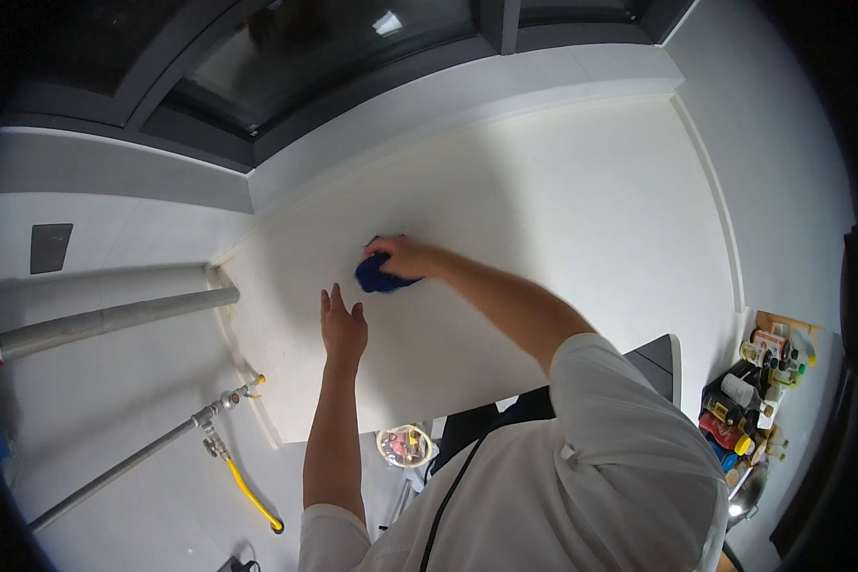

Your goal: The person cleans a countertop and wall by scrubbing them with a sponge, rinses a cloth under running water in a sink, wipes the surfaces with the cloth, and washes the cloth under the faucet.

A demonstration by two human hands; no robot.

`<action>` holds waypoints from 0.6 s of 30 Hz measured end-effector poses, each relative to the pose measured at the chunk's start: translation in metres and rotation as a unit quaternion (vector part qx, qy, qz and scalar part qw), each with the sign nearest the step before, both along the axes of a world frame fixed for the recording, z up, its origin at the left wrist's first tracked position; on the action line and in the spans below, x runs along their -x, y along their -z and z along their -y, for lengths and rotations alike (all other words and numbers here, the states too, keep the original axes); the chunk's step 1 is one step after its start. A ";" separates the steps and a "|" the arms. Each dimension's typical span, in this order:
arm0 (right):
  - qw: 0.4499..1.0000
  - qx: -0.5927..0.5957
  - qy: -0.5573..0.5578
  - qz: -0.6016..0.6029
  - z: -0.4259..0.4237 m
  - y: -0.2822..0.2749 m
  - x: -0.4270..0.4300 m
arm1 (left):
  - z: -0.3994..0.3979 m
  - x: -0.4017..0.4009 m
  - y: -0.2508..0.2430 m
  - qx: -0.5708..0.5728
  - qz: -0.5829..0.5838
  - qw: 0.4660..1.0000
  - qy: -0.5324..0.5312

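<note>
A dark blue cloth (382,277) lies bunched on the white countertop (579,193). My right hand (402,257) presses on it from above, with the fingers curled over its upper part; some of the cloth is hidden beneath the palm. To the left and a little nearer to me, my left hand (343,327) is over the white surface, fingers spread and holding nothing. A gap separates it from the cloth.
A dark-framed window (329,93) runs behind the counter. At left are a grey pipe (114,322), a gas valve (218,447) and a yellow hose (250,497). Bottles (726,429) crowd the right side. A round bin (405,446) stands below the counter's near edge.
</note>
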State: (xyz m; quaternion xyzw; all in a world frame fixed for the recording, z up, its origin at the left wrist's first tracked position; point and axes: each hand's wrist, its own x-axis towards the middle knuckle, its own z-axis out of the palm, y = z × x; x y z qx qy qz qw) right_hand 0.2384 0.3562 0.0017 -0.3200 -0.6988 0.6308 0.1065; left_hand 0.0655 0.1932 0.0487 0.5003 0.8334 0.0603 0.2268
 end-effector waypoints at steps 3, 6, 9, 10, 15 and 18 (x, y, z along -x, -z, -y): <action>0.924 0.339 0.116 -0.134 -0.055 -0.007 -0.089 | 0.003 -0.017 -0.013 -0.008 0.006 1.000 -0.013; 0.923 0.243 0.247 -0.168 -0.108 -0.019 -0.177 | 0.023 -0.015 -0.008 0.007 0.011 1.000 -0.012; 0.891 -0.215 0.347 0.201 -0.143 0.001 -0.242 | 0.035 -0.020 -0.003 0.018 0.003 1.000 0.007; 0.862 -0.275 0.346 0.249 -0.144 0.018 -0.244 | 0.036 -0.025 -0.002 0.027 0.012 0.999 0.012; 0.789 -0.413 0.372 0.261 -0.099 0.052 -0.142 | 0.064 -0.027 -0.007 0.041 0.012 0.999 0.020; 0.858 -0.388 0.227 0.247 -0.025 0.046 -0.057 | 0.075 -0.023 -0.017 0.041 -0.012 0.999 0.028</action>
